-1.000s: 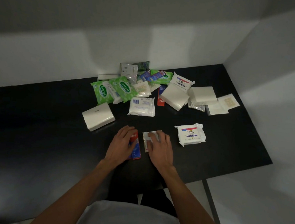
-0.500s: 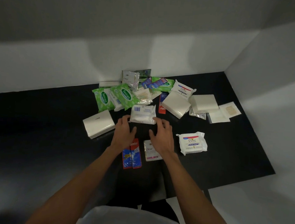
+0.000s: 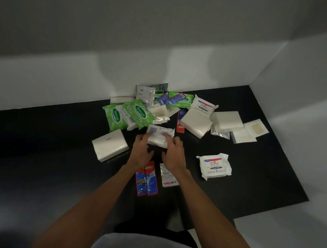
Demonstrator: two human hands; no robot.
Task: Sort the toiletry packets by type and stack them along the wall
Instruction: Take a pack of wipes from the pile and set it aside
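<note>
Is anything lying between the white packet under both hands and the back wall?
Yes. The left hand and right hand touch the white packet; behind it, green Sanicare packs, a cotton swab packet and a Dove sachet lie on the table before the wall.

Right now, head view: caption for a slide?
Left hand and right hand grip a white barcode packet beside the toiletry pile on a black table.
</note>
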